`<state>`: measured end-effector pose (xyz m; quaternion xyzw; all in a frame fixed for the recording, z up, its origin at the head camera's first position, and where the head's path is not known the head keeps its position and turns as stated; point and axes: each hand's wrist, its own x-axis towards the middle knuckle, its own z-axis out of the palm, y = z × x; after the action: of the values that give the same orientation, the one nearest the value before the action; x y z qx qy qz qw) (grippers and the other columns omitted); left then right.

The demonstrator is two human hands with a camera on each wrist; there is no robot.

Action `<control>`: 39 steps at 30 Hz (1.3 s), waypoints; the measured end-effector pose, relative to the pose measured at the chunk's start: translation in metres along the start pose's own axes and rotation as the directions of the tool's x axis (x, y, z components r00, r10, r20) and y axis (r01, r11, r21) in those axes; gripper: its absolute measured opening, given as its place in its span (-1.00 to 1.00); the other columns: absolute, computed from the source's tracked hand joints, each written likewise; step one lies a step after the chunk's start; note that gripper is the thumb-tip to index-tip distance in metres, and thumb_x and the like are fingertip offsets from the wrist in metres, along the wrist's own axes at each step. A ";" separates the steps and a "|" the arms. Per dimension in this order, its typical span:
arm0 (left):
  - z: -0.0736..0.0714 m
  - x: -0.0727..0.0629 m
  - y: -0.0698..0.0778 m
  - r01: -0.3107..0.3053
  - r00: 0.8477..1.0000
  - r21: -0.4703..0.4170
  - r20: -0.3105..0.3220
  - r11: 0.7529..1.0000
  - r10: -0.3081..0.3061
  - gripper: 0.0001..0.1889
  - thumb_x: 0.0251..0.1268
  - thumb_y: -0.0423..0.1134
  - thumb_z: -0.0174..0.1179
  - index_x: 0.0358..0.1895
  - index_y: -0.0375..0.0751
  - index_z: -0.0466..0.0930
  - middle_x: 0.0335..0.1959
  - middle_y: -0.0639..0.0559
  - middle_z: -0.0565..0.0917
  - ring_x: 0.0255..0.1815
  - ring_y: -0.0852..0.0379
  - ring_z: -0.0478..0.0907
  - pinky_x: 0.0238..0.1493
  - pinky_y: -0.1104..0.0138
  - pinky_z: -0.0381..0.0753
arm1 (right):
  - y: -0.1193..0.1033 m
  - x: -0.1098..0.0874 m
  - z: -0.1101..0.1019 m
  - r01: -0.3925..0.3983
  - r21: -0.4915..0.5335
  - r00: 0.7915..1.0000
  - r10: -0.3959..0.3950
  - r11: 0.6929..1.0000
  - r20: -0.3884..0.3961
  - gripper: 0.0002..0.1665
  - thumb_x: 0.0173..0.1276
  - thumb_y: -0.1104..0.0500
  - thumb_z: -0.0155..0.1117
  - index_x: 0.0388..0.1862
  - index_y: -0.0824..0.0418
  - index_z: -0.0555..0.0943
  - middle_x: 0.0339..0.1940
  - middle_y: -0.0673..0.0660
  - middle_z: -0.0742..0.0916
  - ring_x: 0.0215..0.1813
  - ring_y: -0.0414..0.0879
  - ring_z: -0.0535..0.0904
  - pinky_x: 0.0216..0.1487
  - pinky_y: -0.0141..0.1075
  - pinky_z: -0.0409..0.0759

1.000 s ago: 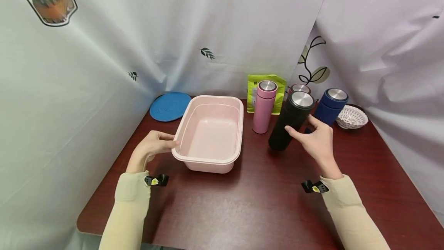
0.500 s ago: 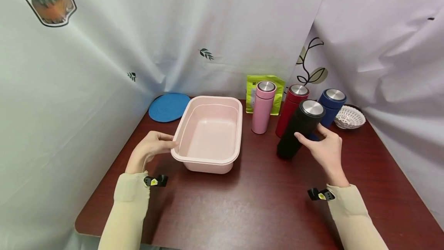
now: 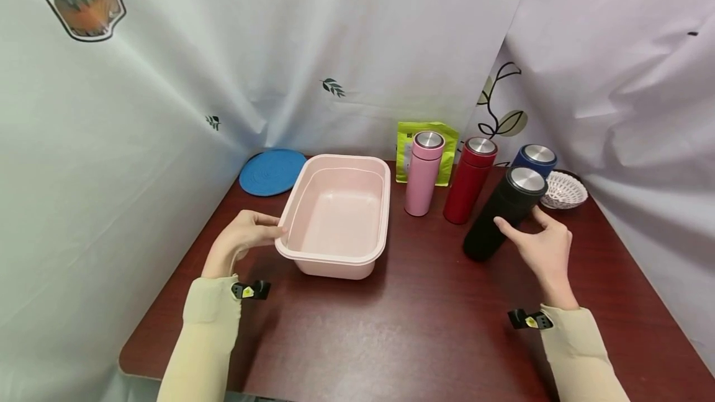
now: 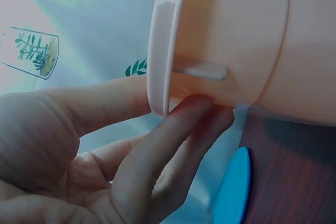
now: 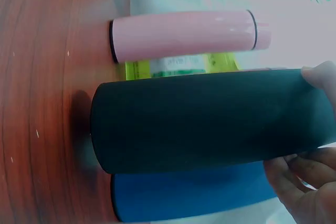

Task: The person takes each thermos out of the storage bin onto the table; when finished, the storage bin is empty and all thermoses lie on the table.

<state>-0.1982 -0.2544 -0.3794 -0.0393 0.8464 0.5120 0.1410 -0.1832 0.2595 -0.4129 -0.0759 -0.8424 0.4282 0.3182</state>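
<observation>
My left hand (image 3: 248,237) pinches the left rim of a pale pink plastic basin (image 3: 335,259); in the left wrist view the thumb lies outside the rim (image 4: 160,51) and the curled fingers press under it. With thumb and fingers my right hand (image 3: 539,244) grips the upper part of a black thermos (image 3: 499,216) with a silver-topped lid. The black thermos stands in front of a blue thermos (image 3: 533,159), hiding most of it. Behind and left of it are a red thermos (image 3: 469,185) and a pink thermos (image 3: 423,178), both upright.
A yellow-green packet (image 3: 404,141) leans at the back behind the pink thermos. The white woven basket (image 3: 564,191) sits at the right rear. A round blue mat (image 3: 272,172) lies left of the basin on the dark red table (image 3: 363,346). Curtains surround the table.
My right hand has carried the black thermos rightward and toward me, uncovering the red thermos and now covering much of the blue one. The left hand and basin have stayed put.
</observation>
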 end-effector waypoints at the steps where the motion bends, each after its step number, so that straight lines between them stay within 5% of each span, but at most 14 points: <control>1: 0.000 0.000 0.000 0.002 1.000 0.001 0.004 1.000 -0.002 -0.46 0.29 -0.24 0.28 0.22 -0.57 0.45 0.15 -0.43 0.57 -0.09 0.04 0.71 0.12 0.06 0.63 | 0.001 0.001 -0.002 0.001 0.002 1.000 -0.001 1.000 -0.007 -0.40 -0.05 -0.02 0.63 0.02 0.12 0.74 -0.42 -0.58 0.57 -0.21 -0.43 0.46 -0.20 -0.47 0.34; 6: 0.000 -0.001 0.001 0.007 1.000 -0.008 0.014 1.000 -0.006 -0.44 0.31 -0.23 0.26 0.24 -0.58 0.43 0.14 -0.43 0.57 -0.07 0.02 0.71 0.13 0.06 0.62 | 0.005 0.006 -0.009 -0.021 -0.031 0.999 0.020 0.999 -0.027 -0.38 -0.06 -0.06 0.62 0.03 0.11 0.73 -0.44 -0.65 0.51 -0.20 -0.48 0.42 -0.18 -0.45 0.33; 10: 0.000 0.001 0.000 -0.012 1.000 -0.005 -0.001 1.000 0.012 -0.46 0.29 -0.27 0.27 0.21 -0.61 0.44 0.13 -0.46 0.57 -0.12 0.08 0.71 0.08 0.10 0.66 | 0.009 0.011 -0.013 -0.045 -0.060 0.999 0.044 0.997 -0.013 -0.35 -0.04 -0.08 0.62 0.07 0.09 0.71 -0.25 -0.16 0.79 -0.09 -0.23 0.51 -0.16 -0.46 0.34; 13: 0.001 0.003 -0.001 -0.018 1.000 -0.002 -0.012 1.000 0.018 -0.48 0.27 -0.29 0.29 0.19 -0.61 0.46 0.13 -0.47 0.57 -0.13 0.07 0.71 0.06 0.12 0.67 | 0.013 0.012 -0.016 -0.054 -0.080 0.999 0.055 0.995 0.000 -0.32 -0.02 -0.08 0.60 0.12 0.10 0.69 -0.05 0.24 0.76 0.03 -0.03 0.55 -0.14 -0.49 0.33; 23: 0.002 0.001 0.001 0.002 1.000 0.002 0.007 1.000 -0.002 -0.42 0.30 -0.22 0.28 0.26 -0.58 0.41 0.18 -0.45 0.54 -0.05 0.00 0.70 0.17 0.01 0.58 | 0.021 0.019 -0.027 -0.095 -0.118 0.995 0.095 0.988 -0.008 -0.24 -0.02 -0.11 0.58 0.19 0.11 0.63 -0.01 0.28 0.74 0.08 0.09 0.55 -0.13 -0.39 0.34; 25: 0.002 0.001 0.002 0.006 1.000 0.008 -0.003 1.000 -0.006 -0.41 0.29 -0.21 0.29 0.26 -0.57 0.41 0.19 -0.45 0.53 -0.05 0.01 0.70 0.17 0.01 0.58 | 0.023 0.021 -0.030 -0.110 -0.125 0.994 0.109 0.986 -0.013 -0.22 -0.02 -0.13 0.58 0.20 0.09 0.62 -0.01 0.26 0.74 0.10 0.11 0.55 -0.10 -0.35 0.34; 28: 0.002 0.002 0.001 0.013 1.000 0.014 -0.014 1.000 -0.013 -0.41 0.29 -0.21 0.29 0.26 -0.57 0.41 0.20 -0.45 0.52 -0.06 0.03 0.70 0.17 0.00 0.57 | 0.028 0.024 -0.032 -0.114 -0.133 0.993 0.111 0.985 -0.031 -0.25 -0.04 -0.14 0.59 0.16 0.07 0.66 -0.27 -0.16 0.80 -0.01 -0.02 0.54 -0.11 -0.33 0.33; 32: 0.002 0.001 0.001 0.014 1.000 0.016 -0.011 1.000 -0.014 -0.42 0.29 -0.21 0.29 0.25 -0.56 0.42 0.19 -0.44 0.54 -0.08 0.05 0.70 0.17 0.01 0.58 | 0.033 0.029 -0.036 -0.103 -0.132 0.994 0.098 0.986 -0.049 -0.35 -0.06 -0.12 0.60 0.03 0.12 0.73 -0.60 -0.68 0.44 -0.26 -0.39 0.42 -0.19 -0.36 0.30; 39: 0.001 0.002 0.003 0.011 1.000 0.015 -0.003 1.000 -0.011 -0.43 0.29 -0.20 0.29 0.24 -0.55 0.44 0.17 -0.43 0.56 -0.11 0.07 0.71 0.14 0.02 0.60 | 0.036 0.040 -0.041 -0.069 -0.151 0.997 0.063 0.986 -0.046 -0.41 -0.03 -0.11 0.59 -0.10 0.23 0.74 -0.66 -0.70 0.39 -0.39 -0.57 0.29 -0.20 -0.32 0.27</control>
<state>-0.2001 -0.2519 -0.3782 -0.0439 0.8502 0.5047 0.1430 -0.1956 0.3256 -0.4040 -0.1367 -0.8630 0.3711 0.3143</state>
